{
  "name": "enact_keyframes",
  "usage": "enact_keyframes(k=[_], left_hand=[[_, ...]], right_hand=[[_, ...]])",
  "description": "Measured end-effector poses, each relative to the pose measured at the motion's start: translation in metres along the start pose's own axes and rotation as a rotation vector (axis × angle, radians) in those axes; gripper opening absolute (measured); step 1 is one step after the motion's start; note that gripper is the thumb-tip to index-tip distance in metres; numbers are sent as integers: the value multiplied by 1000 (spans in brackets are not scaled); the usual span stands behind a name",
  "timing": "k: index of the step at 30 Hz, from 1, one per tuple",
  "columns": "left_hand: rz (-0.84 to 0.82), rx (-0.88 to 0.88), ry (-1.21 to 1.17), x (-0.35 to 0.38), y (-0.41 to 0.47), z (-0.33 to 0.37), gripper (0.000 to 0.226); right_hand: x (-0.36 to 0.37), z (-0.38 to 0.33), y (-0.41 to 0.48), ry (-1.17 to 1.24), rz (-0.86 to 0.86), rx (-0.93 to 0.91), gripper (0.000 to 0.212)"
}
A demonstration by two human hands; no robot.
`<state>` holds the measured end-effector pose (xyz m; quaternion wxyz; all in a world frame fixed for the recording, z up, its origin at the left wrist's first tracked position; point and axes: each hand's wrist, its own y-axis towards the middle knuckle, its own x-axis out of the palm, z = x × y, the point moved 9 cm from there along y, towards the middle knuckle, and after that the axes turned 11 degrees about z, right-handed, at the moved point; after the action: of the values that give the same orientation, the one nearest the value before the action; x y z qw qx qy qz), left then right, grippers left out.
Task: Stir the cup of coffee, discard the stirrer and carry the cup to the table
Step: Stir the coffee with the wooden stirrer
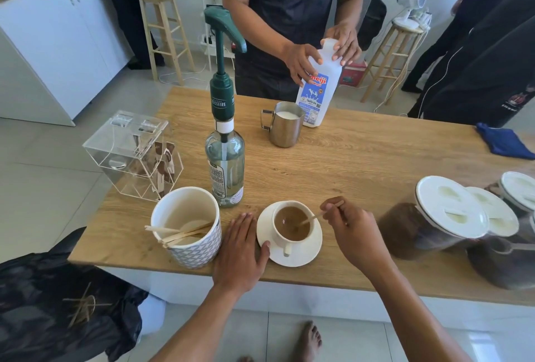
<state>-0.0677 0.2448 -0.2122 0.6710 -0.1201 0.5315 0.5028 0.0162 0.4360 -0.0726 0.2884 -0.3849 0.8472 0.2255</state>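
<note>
Cup [292,227] brimful of pale-brown coffee

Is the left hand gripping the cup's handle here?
No, the left hand lies flat on the table beside the saucer; the handle of the cup is free.

I lose stirrer [312,217] tip under coffee [289,227]; lidded jars [445,211] at right blurred, outermost cut by frame edge; milk bottle [317,95] cap hidden under far person's hand [344,40].
</note>
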Motion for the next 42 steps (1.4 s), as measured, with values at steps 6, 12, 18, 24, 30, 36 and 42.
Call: enact_keyframes(k=[6, 12, 18, 24, 30, 36, 42], left_hand=[[-2, -2, -14, 0, 0, 0, 64], [-4, -1, -19, 1, 1, -1, 64], [-12, -3, -11, 2, 0, -2, 65], [-17, -3, -3, 3, 0, -2, 66], [-25, -3, -5, 2, 0, -1, 66], [-24, -9, -11, 2, 0, -2, 66], [-21, -11, -9, 1, 0, 0, 65]], right_hand=[[11, 2, -3, -4, -86, 10, 24], [10, -3, -2, 23, -59, -19, 19], [0, 4, -1, -1, 19, 2, 17], [6, 4, -8, -11, -61, -1, 19], [11, 4, -9, -11, -95, -30, 17], [-5, 4, -6, -32, 32, -33, 17], [11, 5, -15, 18, -135, -7, 18]])
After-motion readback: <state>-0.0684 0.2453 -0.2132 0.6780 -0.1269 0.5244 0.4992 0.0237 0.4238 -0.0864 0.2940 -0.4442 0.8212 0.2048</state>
